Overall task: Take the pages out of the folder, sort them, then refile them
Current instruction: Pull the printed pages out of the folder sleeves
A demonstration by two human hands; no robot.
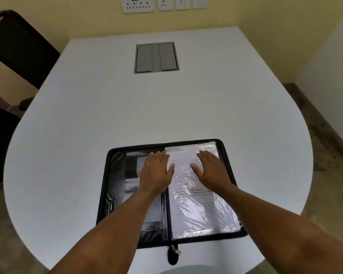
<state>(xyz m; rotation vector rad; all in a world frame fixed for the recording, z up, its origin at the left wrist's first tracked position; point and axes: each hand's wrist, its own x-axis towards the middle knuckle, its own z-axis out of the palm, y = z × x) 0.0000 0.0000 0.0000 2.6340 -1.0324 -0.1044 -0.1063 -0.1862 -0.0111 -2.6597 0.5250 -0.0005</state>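
Note:
A black zip folder lies open flat on the white table, near its front edge. Its right half holds printed pages in clear plastic sleeves. My left hand lies flat, fingers straight, over the folder's spine and the inner left cover, its thumb touching the top sleeve's left edge. My right hand rests flat on the upper part of the top sleeve, fingers straight and together. Neither hand grips anything. The zip pull hangs off the folder's near edge.
A grey cable hatch is set into the table's far middle. A dark chair stands at the back left, and wall sockets line the wall behind. Floor shows past the table's right edge.

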